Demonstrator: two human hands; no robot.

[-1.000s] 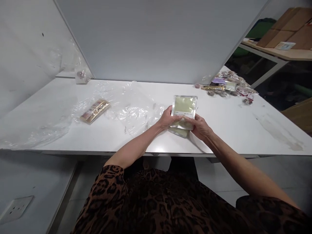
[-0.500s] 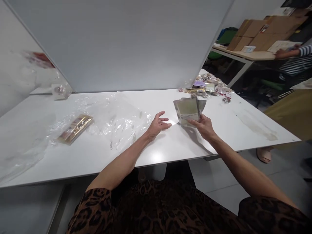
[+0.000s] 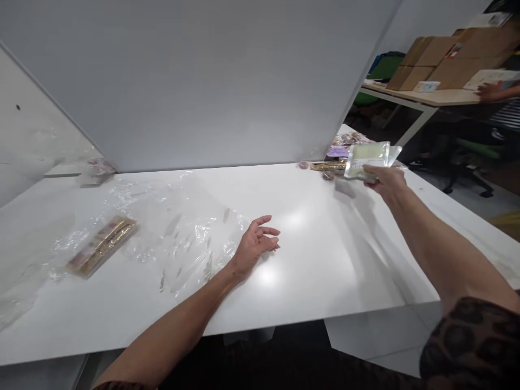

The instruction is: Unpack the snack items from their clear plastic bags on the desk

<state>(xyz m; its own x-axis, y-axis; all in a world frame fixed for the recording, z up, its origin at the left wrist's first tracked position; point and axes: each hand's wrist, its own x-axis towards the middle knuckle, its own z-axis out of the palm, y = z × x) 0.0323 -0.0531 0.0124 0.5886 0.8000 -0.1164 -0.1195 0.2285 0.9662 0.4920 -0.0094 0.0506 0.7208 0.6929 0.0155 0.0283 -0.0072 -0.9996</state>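
Raised above the right part of the white table, my right hand grips several flat silvery-green packets fanned slightly apart. Behind and partly hidden by them lies a heap of small wrapped items, with a gold strip at its front. My left hand rests near the table's middle, fingers apart and holding nothing. Just left of it spreads a crinkled clear plastic sheet. A gold-banded clear packet lies on the plastic farther left.
A tall grey panel stands along the table's back edge. A small clear bag sits at the back left corner. Beyond, on the right, another desk bears cardboard boxes, and another person's hand rests there.
My right hand has carried the packets right and farther back, over towards the heap. My left hand stays open near the middle. The camera view has shifted a little.
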